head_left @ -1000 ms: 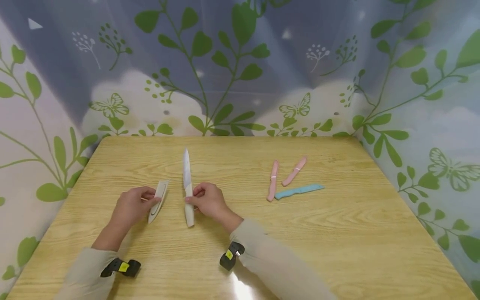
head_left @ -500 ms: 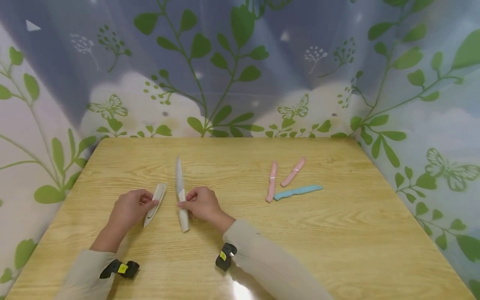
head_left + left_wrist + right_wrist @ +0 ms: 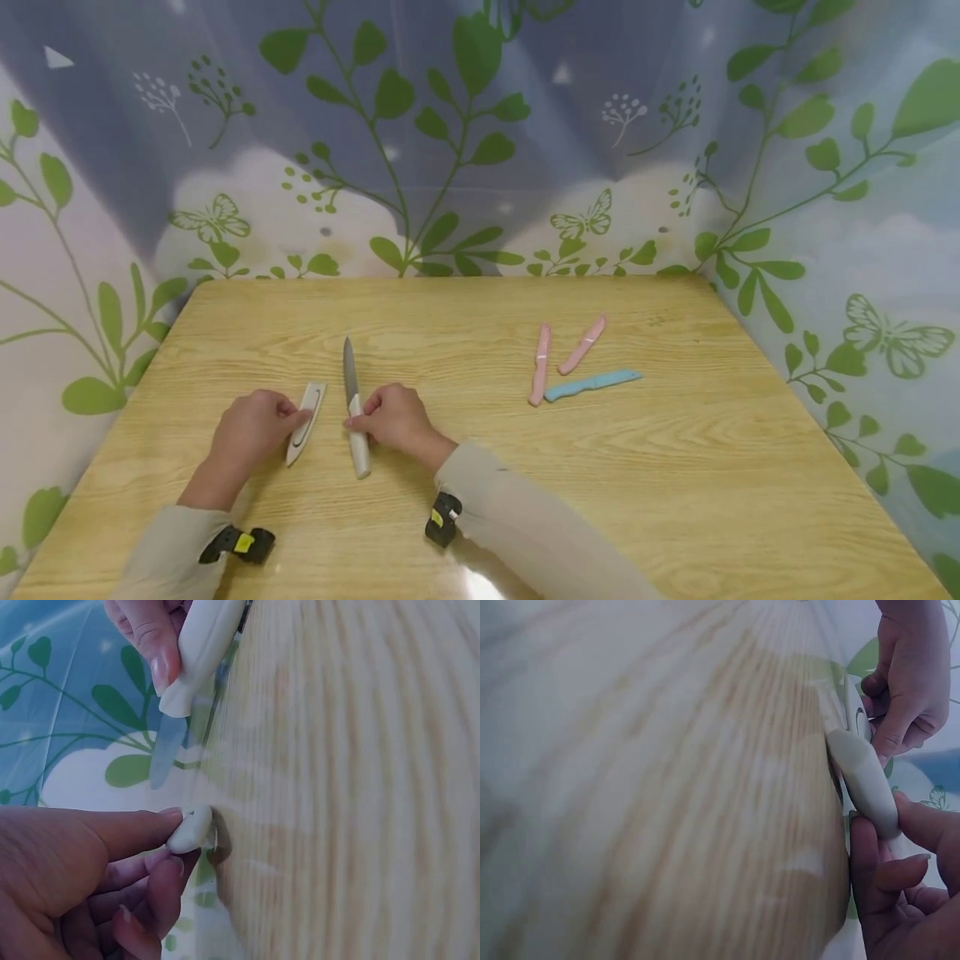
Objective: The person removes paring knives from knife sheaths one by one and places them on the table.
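My right hand (image 3: 397, 417) pinches a knife by its off-white handle (image 3: 359, 454), and the bare grey blade (image 3: 350, 367) points toward the back of the table. To its left, my left hand (image 3: 255, 427) pinches an off-white blade sheath (image 3: 306, 425) between thumb and fingers. The sheath and the knife are apart, side by side just over the tabletop. In the left wrist view the sheath (image 3: 193, 829) is seen end-on, with the knife's blade (image 3: 169, 750) beyond it. The right wrist view shows the knife handle (image 3: 864, 780) between my right thumb and fingers.
Two pink folded or sheathed knives (image 3: 540, 365) and a blue one (image 3: 592, 385) lie right of centre on the wooden table (image 3: 637, 492). A leaf-patterned curtain (image 3: 465, 167) hangs behind the table and along both sides.
My right hand has drawn the knife nearer the front and slightly left. My left hand with the sheath has shifted slightly toward the front. The pink and blue knives have stayed put.
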{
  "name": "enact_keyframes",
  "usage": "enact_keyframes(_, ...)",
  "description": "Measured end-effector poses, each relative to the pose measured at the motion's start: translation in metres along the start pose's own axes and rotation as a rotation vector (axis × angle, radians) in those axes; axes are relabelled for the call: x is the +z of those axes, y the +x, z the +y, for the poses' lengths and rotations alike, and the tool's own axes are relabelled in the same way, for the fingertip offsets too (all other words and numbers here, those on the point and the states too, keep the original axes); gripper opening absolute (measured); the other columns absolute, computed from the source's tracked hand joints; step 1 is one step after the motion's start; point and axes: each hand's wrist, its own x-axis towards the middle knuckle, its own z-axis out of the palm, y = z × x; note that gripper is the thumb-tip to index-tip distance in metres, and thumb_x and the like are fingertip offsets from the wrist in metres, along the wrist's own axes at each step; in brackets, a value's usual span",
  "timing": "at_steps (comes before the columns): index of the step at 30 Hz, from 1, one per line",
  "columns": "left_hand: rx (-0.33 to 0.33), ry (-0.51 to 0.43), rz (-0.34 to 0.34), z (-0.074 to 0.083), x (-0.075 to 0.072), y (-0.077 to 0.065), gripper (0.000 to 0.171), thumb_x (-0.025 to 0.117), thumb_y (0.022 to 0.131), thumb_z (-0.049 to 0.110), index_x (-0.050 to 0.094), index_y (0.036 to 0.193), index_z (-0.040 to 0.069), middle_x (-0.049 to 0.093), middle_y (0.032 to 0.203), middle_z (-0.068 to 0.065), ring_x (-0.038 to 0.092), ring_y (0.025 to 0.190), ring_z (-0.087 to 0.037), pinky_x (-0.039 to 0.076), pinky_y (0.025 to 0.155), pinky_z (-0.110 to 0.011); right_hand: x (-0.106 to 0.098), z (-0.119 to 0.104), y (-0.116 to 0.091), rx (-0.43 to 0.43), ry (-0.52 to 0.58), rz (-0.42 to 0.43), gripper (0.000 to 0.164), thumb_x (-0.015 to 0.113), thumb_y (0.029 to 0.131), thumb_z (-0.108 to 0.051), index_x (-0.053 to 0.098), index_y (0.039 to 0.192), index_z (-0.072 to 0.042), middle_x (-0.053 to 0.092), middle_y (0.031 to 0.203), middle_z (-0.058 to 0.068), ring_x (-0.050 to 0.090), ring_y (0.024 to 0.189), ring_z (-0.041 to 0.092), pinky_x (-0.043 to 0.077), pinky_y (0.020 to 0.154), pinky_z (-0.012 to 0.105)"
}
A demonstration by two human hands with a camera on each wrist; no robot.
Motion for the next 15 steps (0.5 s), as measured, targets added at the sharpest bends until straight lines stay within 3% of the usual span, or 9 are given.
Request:
enact_keyframes(7,0.009,0.006,-0.008,-0.002,-0.001,-0.002,0.030,0.066,0.088,0.026,0.064,0.066,0.006,0.054,0.052,0.001,0.045,0.047,-0.014,0.033,0.044,-0.028,0.007,-0.003,0.002,-0.016,-0.045,-0.010,0.031,0.080,0.076,-0.027,0.058,0.061,-0.012,0.056,0.051,-0.003,0.051,0.043,0.007,0.036,0.039,0.019)
enact_keyframes(15,0.027,0.057,-0.035,0.003,-0.008,-0.002,0.045,0.067,0.088,0.028,0.046,0.050,0.014,0.035,0.045,0.005,0.032,0.043,-0.010,0.025,0.043,-0.024,0.015,-0.010,0.004,-0.030,-0.104,-0.010,0.031,0.079,0.077,-0.028,0.058,0.061,-0.012,0.057,0.051,-0.003,0.051,0.037,0.006,0.038,0.035,0.016)
